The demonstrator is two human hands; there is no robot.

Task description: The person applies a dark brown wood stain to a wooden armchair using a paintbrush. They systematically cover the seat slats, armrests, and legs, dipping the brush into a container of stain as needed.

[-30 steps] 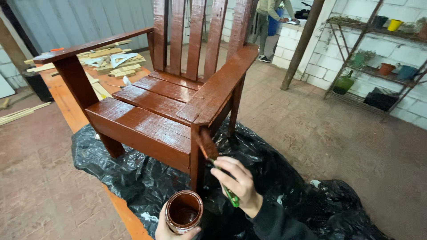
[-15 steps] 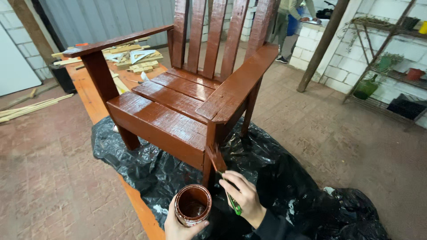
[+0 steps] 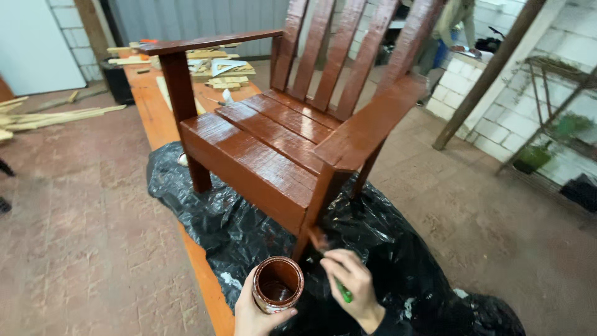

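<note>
Gripping brush [image 3: 323,246], right hand [image 3: 351,283] curled.

The only package here is a small round open jar [image 3: 277,284], smeared dark reddish-brown on its rim and walls, with a pale patch low on its side that may be a worn label; too stained to tell. It sits low in the foreground, held upright in the left hand [image 3: 255,311], just beside the front leg of the chair and above the black plastic sheet. No signs or screens show anywhere.
</note>
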